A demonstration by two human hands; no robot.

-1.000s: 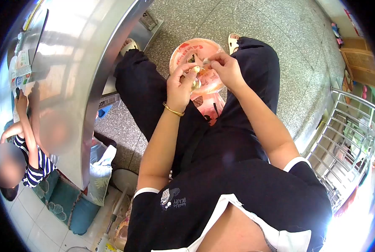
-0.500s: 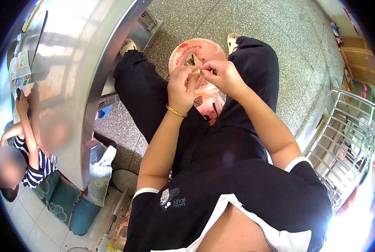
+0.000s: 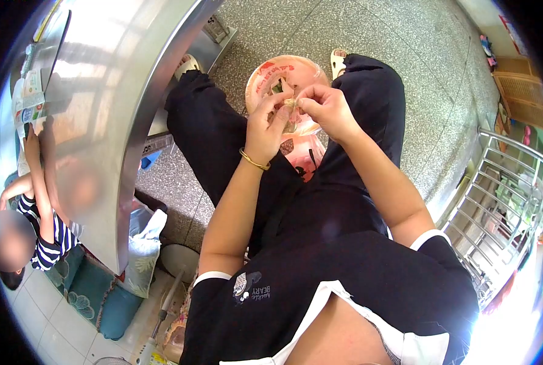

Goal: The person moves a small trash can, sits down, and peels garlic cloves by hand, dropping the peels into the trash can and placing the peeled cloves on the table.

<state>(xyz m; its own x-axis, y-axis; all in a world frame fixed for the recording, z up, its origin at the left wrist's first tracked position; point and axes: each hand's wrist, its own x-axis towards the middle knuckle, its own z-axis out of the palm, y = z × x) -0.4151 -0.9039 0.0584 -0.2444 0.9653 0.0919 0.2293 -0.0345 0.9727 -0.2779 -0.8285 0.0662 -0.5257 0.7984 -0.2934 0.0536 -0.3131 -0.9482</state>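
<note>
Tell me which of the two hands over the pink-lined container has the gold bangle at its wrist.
The left hand, on the steel table's side: the gold bangle circles its wrist, while the right hand has a bare wrist.

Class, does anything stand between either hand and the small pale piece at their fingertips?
Nothing visible does. The left hand and right hand both reach the small pale piece directly, above the pink plastic bag.

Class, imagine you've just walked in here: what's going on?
A seated person's left hand and right hand pinch a small pale piece in their fingers, over a pink plastic-lined container between the legs. What the piece is can't be told. Off to the left, another person in a striped top is at a shiny table.
</note>
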